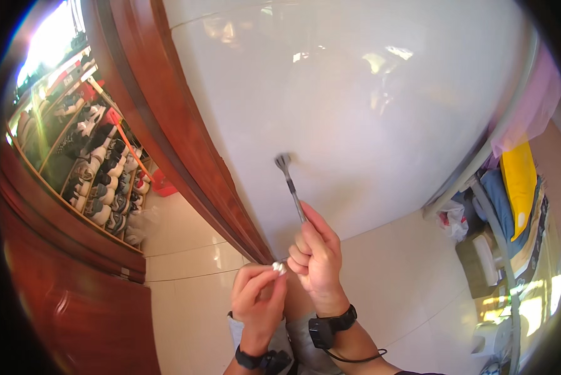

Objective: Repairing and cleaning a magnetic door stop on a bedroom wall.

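My right hand (318, 256) is closed round the handle of a slim grey metal tool (293, 186), its index finger stretched along the shaft. The tool resembles a ratchet wrench, with a dark band on its shaft and a widened, rounded head pointing up. Behind that head is the glossy white wall (355, 125); whether they touch I cannot tell. Lower and to the left, my left hand (258, 300) pinches a small shiny white piece (279, 267) between thumb and fingertips. Its exact kind is too small to make out. The two hands are close together, near the door frame's foot.
A reddish-brown wooden door frame (187, 125) runs beside the wall, with a wooden door (87, 319) at lower left. Beyond stands a rack of shoes (102, 181) and a red dustpan (163, 183). On the right, a rack holds a yellow cloth (519, 187) and other fabrics above pale floor tiles (412, 287).
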Demonstrator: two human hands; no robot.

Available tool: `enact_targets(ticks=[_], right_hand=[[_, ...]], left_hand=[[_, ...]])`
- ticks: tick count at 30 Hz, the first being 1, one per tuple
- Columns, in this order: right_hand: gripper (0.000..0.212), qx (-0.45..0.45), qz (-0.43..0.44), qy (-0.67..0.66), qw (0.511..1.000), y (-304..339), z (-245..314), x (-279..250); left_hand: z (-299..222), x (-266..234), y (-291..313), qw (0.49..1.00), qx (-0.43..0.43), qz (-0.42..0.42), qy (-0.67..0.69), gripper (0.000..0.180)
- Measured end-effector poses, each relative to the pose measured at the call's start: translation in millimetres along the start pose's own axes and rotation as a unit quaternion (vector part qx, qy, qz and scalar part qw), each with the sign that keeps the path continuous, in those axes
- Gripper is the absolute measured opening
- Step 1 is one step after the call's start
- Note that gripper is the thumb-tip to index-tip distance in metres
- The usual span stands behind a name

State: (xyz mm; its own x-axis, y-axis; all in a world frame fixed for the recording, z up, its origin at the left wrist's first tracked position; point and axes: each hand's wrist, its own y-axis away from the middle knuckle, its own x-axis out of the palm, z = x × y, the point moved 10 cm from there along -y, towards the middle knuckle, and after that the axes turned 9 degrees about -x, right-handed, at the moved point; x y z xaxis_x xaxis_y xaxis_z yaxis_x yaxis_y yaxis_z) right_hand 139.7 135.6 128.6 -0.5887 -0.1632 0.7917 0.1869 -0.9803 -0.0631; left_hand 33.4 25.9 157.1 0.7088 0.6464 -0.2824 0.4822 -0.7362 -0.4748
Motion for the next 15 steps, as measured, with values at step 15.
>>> enact_targets(ticks=[15], right_hand=[[0.045,-0.001,0.066,-0.011,0.998,-19,9,80]], left_hand=[[57,-46,-4,0.964,-0.167,-0.075,0.193,0.015]])
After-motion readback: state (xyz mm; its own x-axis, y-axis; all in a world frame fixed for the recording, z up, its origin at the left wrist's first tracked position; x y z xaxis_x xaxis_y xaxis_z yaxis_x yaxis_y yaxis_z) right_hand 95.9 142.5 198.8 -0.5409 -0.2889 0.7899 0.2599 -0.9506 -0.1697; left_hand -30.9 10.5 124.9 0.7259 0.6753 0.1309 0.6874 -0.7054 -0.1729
